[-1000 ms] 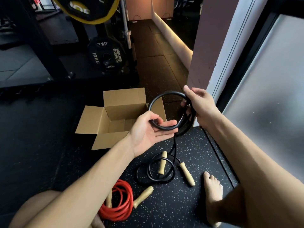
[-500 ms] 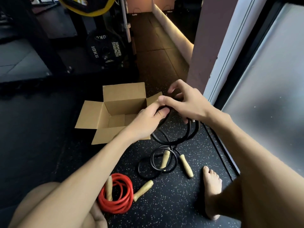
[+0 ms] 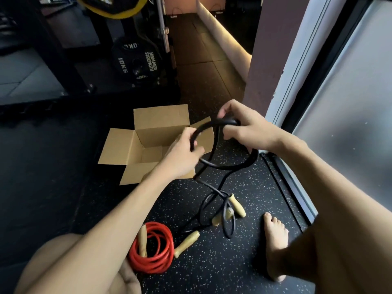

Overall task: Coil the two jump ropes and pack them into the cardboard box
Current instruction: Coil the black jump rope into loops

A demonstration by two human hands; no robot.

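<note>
Red rope [image 3: 151, 249] is coiled, black rope [image 3: 220, 123] (gripped by left hand [image 3: 182, 154] and right hand [image 3: 246, 129]) half wound, box [image 3: 161, 117] empty.

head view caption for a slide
Left hand and right hand grip the black rope by the open box; red rope lies coiled.

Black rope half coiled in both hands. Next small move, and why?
Likely pull one more loop up into the coil. The left hand and right hand both grip loops of the black rope, but its tail hangs to the floor, where its wooden handles lie. The red rope is already coiled; the cardboard box stands open.
</note>
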